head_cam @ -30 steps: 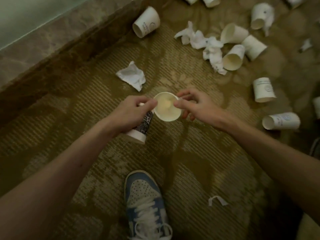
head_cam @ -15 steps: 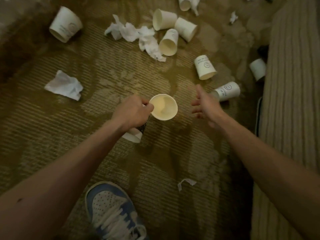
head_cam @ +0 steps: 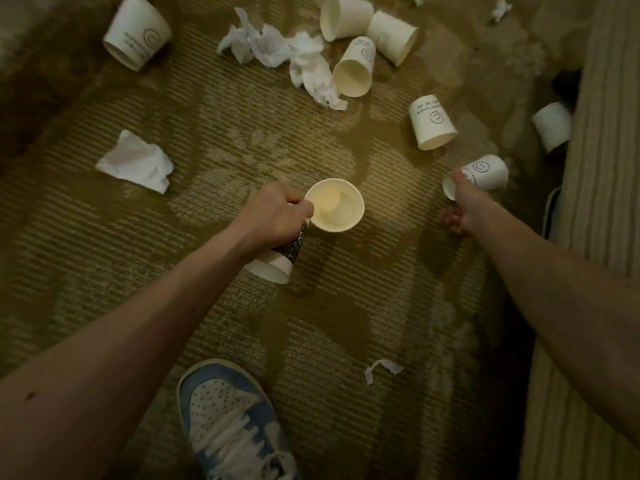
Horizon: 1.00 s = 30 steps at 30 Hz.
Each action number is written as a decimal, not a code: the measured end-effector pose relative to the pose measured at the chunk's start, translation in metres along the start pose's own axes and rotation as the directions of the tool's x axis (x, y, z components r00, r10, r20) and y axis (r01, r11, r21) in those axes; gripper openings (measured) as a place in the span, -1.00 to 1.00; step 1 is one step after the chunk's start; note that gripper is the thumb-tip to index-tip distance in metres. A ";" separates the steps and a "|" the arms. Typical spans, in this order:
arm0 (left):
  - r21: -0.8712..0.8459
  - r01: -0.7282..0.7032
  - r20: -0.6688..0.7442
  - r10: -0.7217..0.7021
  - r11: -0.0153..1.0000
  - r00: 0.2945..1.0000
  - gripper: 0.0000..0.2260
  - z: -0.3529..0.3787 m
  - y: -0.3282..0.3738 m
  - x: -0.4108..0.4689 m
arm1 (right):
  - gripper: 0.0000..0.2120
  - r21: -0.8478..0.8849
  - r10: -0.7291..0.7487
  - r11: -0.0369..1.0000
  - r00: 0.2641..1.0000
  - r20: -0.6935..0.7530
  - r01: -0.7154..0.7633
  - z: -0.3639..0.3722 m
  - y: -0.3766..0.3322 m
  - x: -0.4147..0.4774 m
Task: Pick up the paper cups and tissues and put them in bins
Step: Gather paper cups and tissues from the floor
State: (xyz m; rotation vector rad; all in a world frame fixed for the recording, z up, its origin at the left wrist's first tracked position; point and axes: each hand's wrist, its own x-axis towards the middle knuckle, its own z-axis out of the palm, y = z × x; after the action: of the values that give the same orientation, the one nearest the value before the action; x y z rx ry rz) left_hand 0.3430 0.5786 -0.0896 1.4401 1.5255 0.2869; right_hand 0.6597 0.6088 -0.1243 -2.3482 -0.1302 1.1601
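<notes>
Left hand (head_cam: 277, 218) curled round a short stack of paper cups: a dark patterned cup (head_cam: 294, 244) on the outside with a plain cup (head_cam: 335, 205) seated in it, mouth up toward the camera, held above the carpet (head_cam: 207, 126). Right hand (head_cam: 460, 204) is stretched out low, thumb laid against the mouth of a smiley-printed cup (head_cam: 486, 173) lying on its side; the fingers (head_cam: 450, 220) curl beneath, apart from it. Cannot tell whether that cup is gripped. More cups lie on the carpet: one upside down (head_cam: 431, 123) just beyond the right hand, one (head_cam: 552, 126) against the striped fabric edge (head_cam: 606, 202) at right, three in a cluster (head_cam: 355, 67) at top centre, one (head_cam: 136, 32) at top left. Crumpled tissues (head_cam: 277, 46) are strewn beside the cluster, touching its nearest cup. A single folded tissue (head_cam: 136, 162) lies left of the held stack, well apart from it, with a small torn scrap (head_cam: 381, 368) near the blue-and-white shoe (head_cam: 232, 420).
</notes>
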 end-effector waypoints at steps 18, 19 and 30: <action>0.253 0.146 -0.061 -0.135 0.956 0.989 -0.79 -0.137 -0.062 -0.074 | -0.49 0.229 -0.503 0.839 0.542 0.673 0.493 0.159 0.058 -0.208; 0.250 0.176 -0.088 -0.159 0.952 0.983 -0.78 -0.157 -0.070 -0.092 | -0.45 0.238 -0.481 0.841 0.470 0.740 0.485 0.171 0.058 -0.225; 0.056 0.433 -0.498 -0.351 0.900 0.793 -0.78 -0.316 -0.095 -0.348 | -0.71 0.341 -0.197 0.758 -0.303 0.932 0.556 0.267 0.042 -0.469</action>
State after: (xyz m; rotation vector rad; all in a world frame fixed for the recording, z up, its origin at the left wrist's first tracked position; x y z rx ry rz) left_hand -0.0188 0.3904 0.1618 1.1797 2.2638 0.2749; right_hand 0.1544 0.5384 0.0563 -0.5748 -1.5857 2.2928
